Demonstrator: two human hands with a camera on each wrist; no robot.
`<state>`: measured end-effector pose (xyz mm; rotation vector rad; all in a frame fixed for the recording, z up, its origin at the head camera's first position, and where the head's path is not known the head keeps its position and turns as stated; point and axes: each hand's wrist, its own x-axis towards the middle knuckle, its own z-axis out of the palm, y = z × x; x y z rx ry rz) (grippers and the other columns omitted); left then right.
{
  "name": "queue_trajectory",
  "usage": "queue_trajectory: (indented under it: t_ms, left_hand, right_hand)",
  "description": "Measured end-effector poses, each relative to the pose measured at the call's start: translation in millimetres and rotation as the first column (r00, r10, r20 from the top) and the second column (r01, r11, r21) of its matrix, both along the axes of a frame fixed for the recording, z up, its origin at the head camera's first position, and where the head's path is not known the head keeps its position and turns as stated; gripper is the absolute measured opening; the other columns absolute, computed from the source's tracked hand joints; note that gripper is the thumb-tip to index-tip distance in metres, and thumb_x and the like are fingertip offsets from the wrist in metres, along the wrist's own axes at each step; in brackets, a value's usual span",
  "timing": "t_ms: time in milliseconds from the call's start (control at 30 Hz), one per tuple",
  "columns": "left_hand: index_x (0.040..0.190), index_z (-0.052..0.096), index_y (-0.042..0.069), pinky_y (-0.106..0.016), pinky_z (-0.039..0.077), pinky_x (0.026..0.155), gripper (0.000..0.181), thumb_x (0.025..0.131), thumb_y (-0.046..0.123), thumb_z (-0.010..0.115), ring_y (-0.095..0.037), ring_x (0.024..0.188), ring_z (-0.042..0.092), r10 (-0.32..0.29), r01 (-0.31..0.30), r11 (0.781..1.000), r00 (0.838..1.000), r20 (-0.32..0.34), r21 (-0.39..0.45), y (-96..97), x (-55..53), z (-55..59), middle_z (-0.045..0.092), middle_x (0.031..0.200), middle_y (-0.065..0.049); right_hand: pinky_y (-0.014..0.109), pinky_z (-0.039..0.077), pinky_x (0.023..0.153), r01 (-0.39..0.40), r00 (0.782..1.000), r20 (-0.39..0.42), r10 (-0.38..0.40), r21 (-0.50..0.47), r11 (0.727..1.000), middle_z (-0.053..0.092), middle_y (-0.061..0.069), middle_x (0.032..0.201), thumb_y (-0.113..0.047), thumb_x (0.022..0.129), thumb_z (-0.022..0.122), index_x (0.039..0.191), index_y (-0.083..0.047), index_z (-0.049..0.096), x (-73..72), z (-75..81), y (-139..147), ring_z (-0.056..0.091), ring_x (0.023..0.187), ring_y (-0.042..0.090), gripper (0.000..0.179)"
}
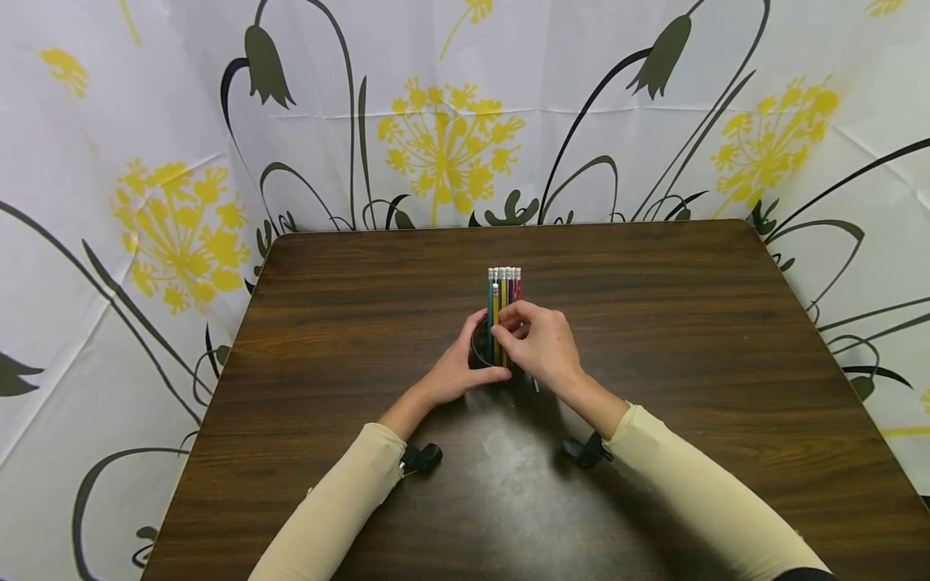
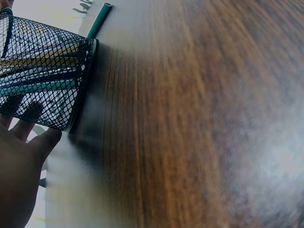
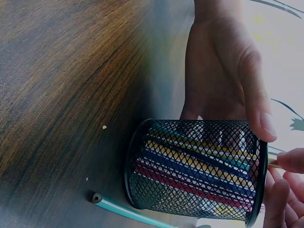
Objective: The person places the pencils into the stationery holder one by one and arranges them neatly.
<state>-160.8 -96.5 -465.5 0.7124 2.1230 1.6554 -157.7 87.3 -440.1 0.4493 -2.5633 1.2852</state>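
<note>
A black mesh pencil cup (image 3: 156, 194) stands upright on the table, with my left hand (image 1: 454, 373) gripping its side. In the left wrist view the fingers of that hand curve round the mesh near the base. Several colored pencils (image 1: 512, 276) with white erasers rise from the cup. Above the rim, my right hand (image 1: 543, 343) pinches a yellow pencil (image 1: 496, 303) between thumb and fingers. Its eraser is a little lower than the others, and its lower part is inside the cup. A teal pencil (image 3: 128, 212) lies on the table beside the cup base.
The dark wood-grain table (image 1: 349, 323) reaches back to a white curtain (image 1: 320, 48) with yellow and grey flower prints. Small pale specks (image 3: 104, 127) dot the tabletop near the cup. Wrist cameras (image 1: 421, 458) are strapped by the cream sleeves.
</note>
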Motion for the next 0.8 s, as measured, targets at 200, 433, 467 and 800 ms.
queue_trajectory:
  t_ms: [200,433,467,800]
  left_hand:
    - [0.155,0.012,0.013,-0.048,0.033,0.108,0.090,0.088,0.009,0.073,-0.030,0.124,0.051,0.002,-0.002,1.000,1.000,0.010,-0.003,-0.2,-0.7,-1.1,0.047,0.141,-0.016]
    - [0.155,0.012,0.013,-0.048,0.034,0.107,0.091,0.088,0.013,0.074,-0.030,0.123,0.052,0.004,-0.004,1.000,1.000,0.012,-0.004,-0.2,-0.4,-1.5,0.047,0.141,-0.016]
    - [0.155,0.012,0.014,-0.048,0.035,0.107,0.091,0.088,0.013,0.074,-0.031,0.123,0.052,0.005,-0.005,1.000,1.000,0.013,-0.005,-0.1,-0.2,-1.4,0.047,0.141,-0.016]
    - [0.155,0.012,0.015,-0.049,0.036,0.105,0.089,0.089,0.009,0.072,-0.032,0.121,0.052,0.011,-0.010,1.000,1.000,0.023,-0.029,0.8,0.8,0.9,0.048,0.139,-0.016]
  right_hand:
    - [0.027,0.052,0.056,0.038,0.999,0.006,-0.038,0.012,0.999,0.071,-0.002,0.080,-0.016,0.084,0.079,0.091,-0.009,0.073,-2.1,-0.1,-2.5,0.064,0.062,0.008,0.011]
    - [0.027,0.052,0.056,0.082,0.997,0.011,-0.082,0.014,0.997,0.071,-0.002,0.078,-0.016,0.083,0.080,0.089,-0.008,0.074,-4.5,-0.2,-4.4,0.064,0.062,0.009,0.011]
    - [0.027,0.052,0.055,0.088,0.996,0.008,-0.088,0.015,0.996,0.071,-0.002,0.077,-0.016,0.083,0.080,0.089,-0.008,0.074,-4.6,0.0,-4.6,0.064,0.062,0.009,0.011]
    - [0.030,0.051,0.057,0.153,0.988,-0.020,-0.152,0.082,0.985,0.070,-0.005,0.072,-0.020,0.082,0.080,0.084,-0.011,0.074,-7.1,-1.5,-7.8,0.064,0.061,0.008,0.011]
